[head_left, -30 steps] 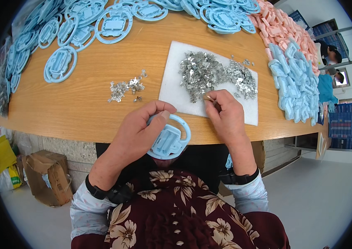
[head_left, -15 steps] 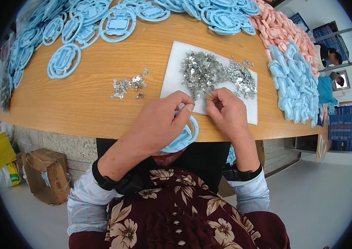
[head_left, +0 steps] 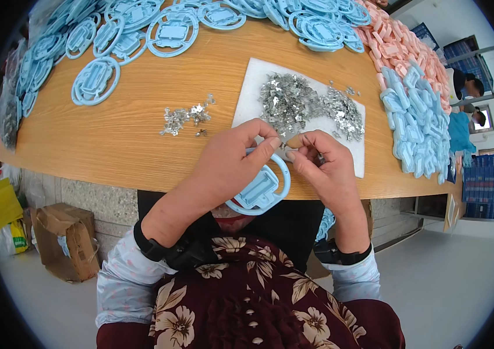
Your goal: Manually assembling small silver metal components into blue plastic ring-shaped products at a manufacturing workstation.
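We look down at a wooden table (head_left: 142,128). Our left hand (head_left: 232,166) grips a pale blue plastic ring (head_left: 261,192) at the table's near edge. Our right hand (head_left: 322,168) pinches a small metal clip (head_left: 289,146) against the rim. Fitting seems underway; next, we judge, comes pressing it home. More clips (head_left: 305,104) lie just beyond.

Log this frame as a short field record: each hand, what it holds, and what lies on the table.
left hand: grips a light blue round plastic frame at the table edge
right hand: fingertips pinch a small metal piece against the frame's rim
white sheet: bears a heap of small metal clips
loose clips: small cluster on bare wood
table: wooden, with blue frames far left, pink parts and blue parts on the right
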`<action>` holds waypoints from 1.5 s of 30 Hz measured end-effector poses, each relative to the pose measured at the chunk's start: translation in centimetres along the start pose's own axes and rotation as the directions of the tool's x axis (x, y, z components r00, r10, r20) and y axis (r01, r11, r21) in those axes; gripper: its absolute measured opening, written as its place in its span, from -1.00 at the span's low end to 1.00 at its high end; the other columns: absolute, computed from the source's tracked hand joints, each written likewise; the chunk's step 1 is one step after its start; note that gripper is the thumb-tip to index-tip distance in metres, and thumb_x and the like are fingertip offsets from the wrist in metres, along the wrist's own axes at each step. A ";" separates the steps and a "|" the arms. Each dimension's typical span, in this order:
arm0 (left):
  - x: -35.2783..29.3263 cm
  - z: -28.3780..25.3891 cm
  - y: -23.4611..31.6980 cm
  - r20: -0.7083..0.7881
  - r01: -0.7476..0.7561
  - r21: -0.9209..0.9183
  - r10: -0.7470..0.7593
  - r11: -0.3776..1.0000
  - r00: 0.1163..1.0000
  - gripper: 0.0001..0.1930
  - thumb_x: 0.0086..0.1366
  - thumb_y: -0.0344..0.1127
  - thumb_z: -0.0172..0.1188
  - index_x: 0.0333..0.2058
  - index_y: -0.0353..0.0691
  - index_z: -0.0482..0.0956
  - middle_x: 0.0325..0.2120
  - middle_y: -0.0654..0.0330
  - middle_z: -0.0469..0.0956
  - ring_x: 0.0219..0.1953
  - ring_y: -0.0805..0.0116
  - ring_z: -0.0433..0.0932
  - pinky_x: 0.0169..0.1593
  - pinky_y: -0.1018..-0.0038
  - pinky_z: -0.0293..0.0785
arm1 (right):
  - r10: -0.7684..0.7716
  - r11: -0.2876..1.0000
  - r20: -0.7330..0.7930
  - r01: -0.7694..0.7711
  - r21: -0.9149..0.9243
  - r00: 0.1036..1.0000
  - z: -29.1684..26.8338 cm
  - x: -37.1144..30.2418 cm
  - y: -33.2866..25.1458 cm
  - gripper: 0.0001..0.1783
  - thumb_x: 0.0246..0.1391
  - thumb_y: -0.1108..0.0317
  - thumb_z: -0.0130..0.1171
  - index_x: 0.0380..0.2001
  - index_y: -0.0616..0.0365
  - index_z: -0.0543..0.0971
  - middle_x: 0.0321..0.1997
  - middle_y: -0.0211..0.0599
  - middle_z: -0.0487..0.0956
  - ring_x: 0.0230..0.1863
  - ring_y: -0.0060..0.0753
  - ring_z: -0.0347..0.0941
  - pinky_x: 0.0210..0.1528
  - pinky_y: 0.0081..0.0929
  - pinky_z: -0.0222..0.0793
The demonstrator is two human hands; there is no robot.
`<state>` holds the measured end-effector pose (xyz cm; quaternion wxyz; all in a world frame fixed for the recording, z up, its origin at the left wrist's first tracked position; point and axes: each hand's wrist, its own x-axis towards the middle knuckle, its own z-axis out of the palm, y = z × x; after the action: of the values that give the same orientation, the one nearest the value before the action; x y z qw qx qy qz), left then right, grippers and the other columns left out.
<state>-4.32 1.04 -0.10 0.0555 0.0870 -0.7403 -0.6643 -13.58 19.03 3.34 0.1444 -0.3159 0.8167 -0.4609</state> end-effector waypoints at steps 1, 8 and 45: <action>-0.1 0.0 0.1 0.015 0.018 -0.045 -0.017 0.999 1.000 -0.81 0.46 -0.24 0.15 -0.18 -0.26 0.54 -0.44 0.32 0.59 -0.41 0.63 0.48 -0.34 0.58 0.42 | 0.011 0.998 -0.013 -0.010 0.060 1.000 0.4 -0.1 0.2 -0.81 0.06 0.47 0.36 -0.25 0.26 0.60 -0.50 -0.51 0.45 -0.48 -0.72 0.28 -0.43 -0.66 0.27; -0.7 -0.5 0.2 0.037 0.059 -0.018 -0.059 0.998 0.998 -0.82 0.49 -0.25 0.12 -0.17 -0.26 0.52 -0.44 0.40 0.52 -0.40 0.70 0.40 -0.35 0.64 0.37 | 0.108 0.952 0.064 -0.122 0.280 0.992 1.2 0.6 1.0 -0.84 0.10 0.45 0.31 -0.26 0.26 0.61 -0.48 -0.59 0.48 -0.42 -0.78 0.28 -0.36 -0.71 0.26; -1.1 -2.5 -0.5 -0.166 0.039 -0.537 -0.151 0.843 0.975 -0.72 0.53 -0.28 -0.01 0.13 -0.18 0.37 -0.25 0.31 0.50 -0.20 0.60 0.50 -0.18 0.64 0.46 | 0.189 0.835 0.178 -0.253 0.489 0.966 2.2 -2.3 0.9 -0.96 0.18 0.47 0.19 -0.31 0.17 0.54 -0.17 -0.56 0.44 -0.21 -0.73 0.29 -0.11 -0.68 0.21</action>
<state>-2.73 -1.25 -0.23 0.1190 0.1717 -0.5135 -0.8323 -11.05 19.44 1.26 0.3244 -0.1979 0.6872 -0.6192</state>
